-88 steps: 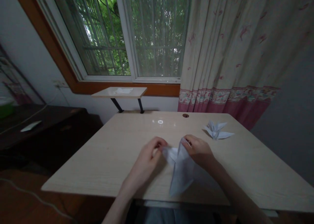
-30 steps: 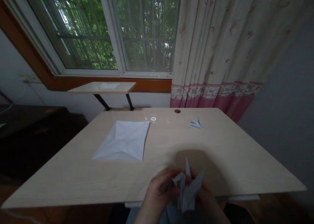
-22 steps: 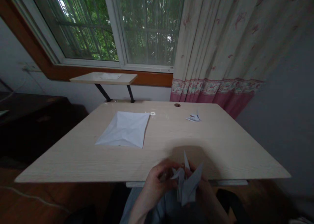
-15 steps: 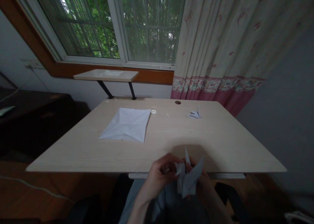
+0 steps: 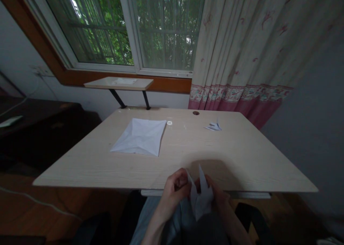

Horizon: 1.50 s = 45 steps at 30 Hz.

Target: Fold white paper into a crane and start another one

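A half-folded white paper figure (image 5: 200, 196) with pointed flaps is held upright over my lap, just in front of the table's near edge. My left hand (image 5: 174, 187) is closed, pinching its left flap. My right hand (image 5: 219, 198) is closed on its right side, mostly hidden behind the paper. A creased white paper sheet (image 5: 141, 141) lies flat on the light wooden table (image 5: 242, 159) at the left middle. A small finished folded paper figure (image 5: 214, 126) sits near the far right of the table.
A small wall shelf (image 5: 118, 83) on black brackets hangs under the window behind the table. A dark low cabinet (image 5: 40, 126) stands to the left. A patterned curtain (image 5: 242, 48) hangs at the back right. A cable hole (image 5: 196, 113) is in the table's far edge.
My hands pressed the figure's flaps closer together, so it looks narrower. Since the oldest frame, the hands and paper came off the table toward my lap, and a flat sheet came into view.
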Tool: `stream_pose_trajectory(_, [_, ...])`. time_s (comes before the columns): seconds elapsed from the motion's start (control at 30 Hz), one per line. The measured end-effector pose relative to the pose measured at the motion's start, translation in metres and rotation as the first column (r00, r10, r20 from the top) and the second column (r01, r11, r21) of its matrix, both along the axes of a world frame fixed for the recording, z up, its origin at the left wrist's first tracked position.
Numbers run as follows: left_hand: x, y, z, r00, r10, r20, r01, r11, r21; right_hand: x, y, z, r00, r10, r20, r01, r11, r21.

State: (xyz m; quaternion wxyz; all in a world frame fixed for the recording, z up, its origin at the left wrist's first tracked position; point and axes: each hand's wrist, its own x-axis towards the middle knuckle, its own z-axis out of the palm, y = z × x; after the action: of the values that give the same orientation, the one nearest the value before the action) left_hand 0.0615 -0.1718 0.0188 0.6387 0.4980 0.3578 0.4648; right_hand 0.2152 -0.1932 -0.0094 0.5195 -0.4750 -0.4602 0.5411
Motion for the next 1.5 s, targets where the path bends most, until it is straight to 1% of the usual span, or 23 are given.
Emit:
stream_pose_trajectory(0.03, [0.003,0.000,0.001,1.000,0.024,0.014,-0.024,1.000,-0.002,0.003,0.000,0.002,0.997,0.067,0.031,-0.067,0.998,0.009])
stream_pose_trajectory(0.1, [0.010,0.000,0.001,0.992,0.122,0.025,-0.122,0.992,-0.022,0.007,-0.003,0.006,0.987,0.128,0.094,-0.137,0.986,0.093])
stream_pose_trajectory(0.17, [0.017,0.001,-0.002,0.975,0.224,-0.009,-0.224,0.974,-0.041,0.008,-0.007,0.007,0.983,0.091,0.163,-0.110,0.988,0.111])
stream_pose_trajectory(0.23, [0.023,0.001,-0.008,0.952,0.298,-0.061,-0.301,0.953,-0.036,0.005,-0.009,0.004,0.978,-0.008,0.208,-0.014,0.995,0.100])
stream_pose_trajectory(0.3, [0.027,0.000,-0.014,0.907,0.413,-0.087,-0.415,0.910,-0.005,0.000,-0.007,-0.001,0.970,-0.107,0.218,0.080,0.988,0.129])
stream_pose_trajectory(0.33, [0.028,-0.001,-0.017,0.881,0.466,-0.083,-0.468,0.884,0.006,-0.003,-0.006,-0.003,0.969,-0.144,0.200,0.115,0.982,0.153])
stream_pose_trajectory(0.4, [0.028,-0.003,-0.021,0.854,0.518,-0.053,-0.516,0.855,0.045,-0.007,0.000,-0.004,0.968,-0.229,0.104,0.211,0.964,0.165])
stream_pose_trajectory(0.43, [0.028,-0.005,-0.023,0.852,0.522,-0.038,-0.518,0.851,0.093,-0.008,0.002,-0.004,0.959,-0.281,0.035,0.274,0.951,0.143])
stream_pose_trajectory(0.5, [0.027,-0.007,-0.024,0.856,0.515,-0.043,-0.488,0.833,0.260,-0.007,0.008,-0.003,0.917,-0.388,-0.091,0.394,0.917,0.060])
stream_pose_trajectory(0.57, [0.026,-0.008,-0.025,0.855,0.512,-0.081,-0.422,0.778,0.466,-0.004,0.011,0.001,0.891,-0.430,-0.147,0.432,0.902,-0.020])
stream_pose_trajectory(0.63, [0.027,-0.008,-0.025,0.834,0.542,-0.105,-0.364,0.683,0.633,-0.001,0.011,0.005,0.900,-0.394,-0.185,0.389,0.919,-0.063])
stream_pose_trajectory(0.7, [0.027,-0.009,-0.026,0.795,0.598,-0.100,-0.347,0.584,0.734,0.000,0.009,0.009,0.918,-0.315,-0.240,0.312,0.949,-0.053])
stream_pose_trajectory(0.73, [0.026,-0.009,-0.026,0.778,0.621,-0.096,-0.341,0.546,0.765,0.000,0.007,0.010,0.921,-0.285,-0.264,0.287,0.957,-0.032])
stream_pose_trajectory(0.8, [0.025,-0.010,-0.026,0.771,0.628,-0.105,-0.308,0.512,0.801,-0.002,0.005,0.011,0.922,-0.268,-0.281,0.281,0.960,0.006])
stream_pose_trajectory(0.9, [0.021,-0.009,-0.025,0.794,0.594,-0.130,-0.246,0.508,0.825,-0.001,0.005,0.009,0.926,-0.280,-0.254,0.301,0.953,0.047])
stream_pose_trajectory(0.97, [0.020,-0.008,-0.025,0.799,0.587,-0.133,-0.239,0.513,0.824,0.001,0.007,0.007,0.940,-0.255,-0.228,0.280,0.956,0.083])
stream_pose_trajectory(1.1, [0.019,-0.005,-0.025,0.810,0.565,-0.158,-0.252,0.578,0.776,0.006,0.009,0.005,0.964,-0.182,-0.195,0.218,0.959,0.184])
stream_pose_trajectory(1.17, [0.019,-0.005,-0.025,0.811,0.566,-0.150,-0.274,0.594,0.756,0.006,0.007,0.005,0.963,-0.178,-0.201,0.214,0.962,0.171])
stream_pose_trajectory(1.27, [0.019,-0.006,-0.025,0.792,0.602,-0.100,-0.328,0.558,0.762,0.005,0.004,0.006,0.955,-0.213,-0.208,0.234,0.969,0.083])
stream_pose_trajectory(1.3, [0.019,-0.007,-0.025,0.785,0.613,-0.086,-0.342,0.546,0.765,0.005,0.003,0.006,0.953,-0.224,-0.205,0.243,0.968,0.068])
stream_pose_trajectory(1.37, [0.020,-0.007,-0.026,0.781,0.619,-0.084,-0.353,0.548,0.758,0.007,0.004,0.006,0.953,-0.230,-0.199,0.249,0.966,0.076])
stream_pose_trajectory(1.43, [0.021,-0.007,-0.025,0.789,0.607,-0.094,-0.354,0.574,0.738,0.010,0.005,0.007,0.961,-0.209,-0.179,0.231,0.967,0.108])
stream_pose_trajectory(1.5, [0.022,-0.008,-0.023,0.810,0.571,-0.133,-0.340,0.643,0.686,0.012,0.006,0.008,0.970,-0.183,-0.160,0.205,0.969,0.135])
